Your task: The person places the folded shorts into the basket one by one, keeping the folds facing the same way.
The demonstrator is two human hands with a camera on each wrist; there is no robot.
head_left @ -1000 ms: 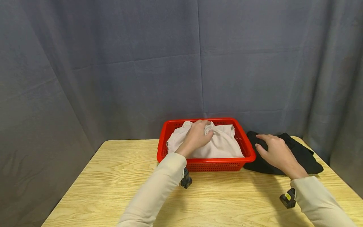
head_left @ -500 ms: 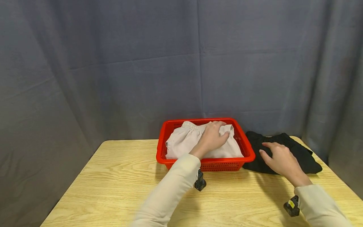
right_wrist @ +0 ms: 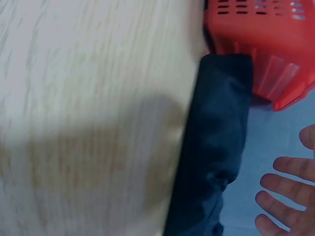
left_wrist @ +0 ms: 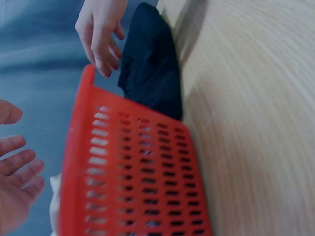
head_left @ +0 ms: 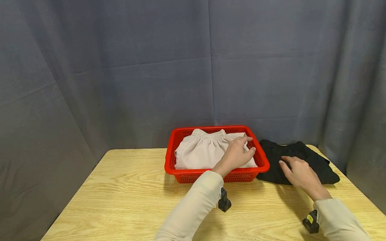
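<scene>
Cream-coloured shorts (head_left: 200,152) with a gathered elastic waistband lie inside a red plastic basket (head_left: 187,171) in the head view. My left hand (head_left: 236,153) hovers over the basket's right side, thumb and fingers spread and holding nothing. To the right of the basket lies a dark garment, black shorts (head_left: 321,165) with a gathered waist. Over them hangs my right hand (head_left: 303,173), its fingers extended and nothing in its grasp. In the right wrist view, those fingers (right_wrist: 290,167) point toward the basket, apart from the black cloth (right_wrist: 211,142).
A light wood-grain table (head_left: 126,201) carries both garments and the basket. Grey curtain (head_left: 144,87) encloses the back and sides. A small black device (head_left: 224,201) sits at the left wrist, another device (head_left: 311,222) with a yellow patch at the right.
My left hand has moved rightward across the basket, uncovering the cream shorts' waistband. My right hand has shifted slightly toward me over the black shorts.
</scene>
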